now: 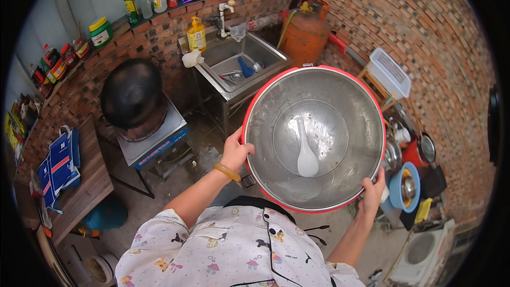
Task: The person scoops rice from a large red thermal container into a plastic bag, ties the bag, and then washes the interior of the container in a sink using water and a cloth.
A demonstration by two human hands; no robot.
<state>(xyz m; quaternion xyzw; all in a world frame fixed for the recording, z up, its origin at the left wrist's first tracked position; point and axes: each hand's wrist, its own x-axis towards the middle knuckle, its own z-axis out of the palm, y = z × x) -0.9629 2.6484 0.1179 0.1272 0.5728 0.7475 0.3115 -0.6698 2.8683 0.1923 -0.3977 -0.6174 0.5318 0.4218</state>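
Note:
A large round steel container with a red outer rim (pixel 259 139) is held up in front of my body, its opening facing me. My left hand (pixel 238 149) grips its left edge, thumb over the rim; a yellowish bangle circles that wrist. On the lower right edge, my right hand (pixel 372 191) closes over the rim. A white rice paddle (pixel 307 161) lies inside on the container's bottom, its handle pointing away from me. Metal latches show on the container's outside. The fingers beneath the rim are partly hidden.
A steel sink (pixel 239 65) with utensils stands ahead, beside an orange gas cylinder (pixel 305 32). To the left are a black wok (pixel 133 91) on a stove (pixel 153 139) and a wooden table (pixel 85 183). Blue basin (pixel 398 191) and air-conditioner unit (pixel 422 251) stand right.

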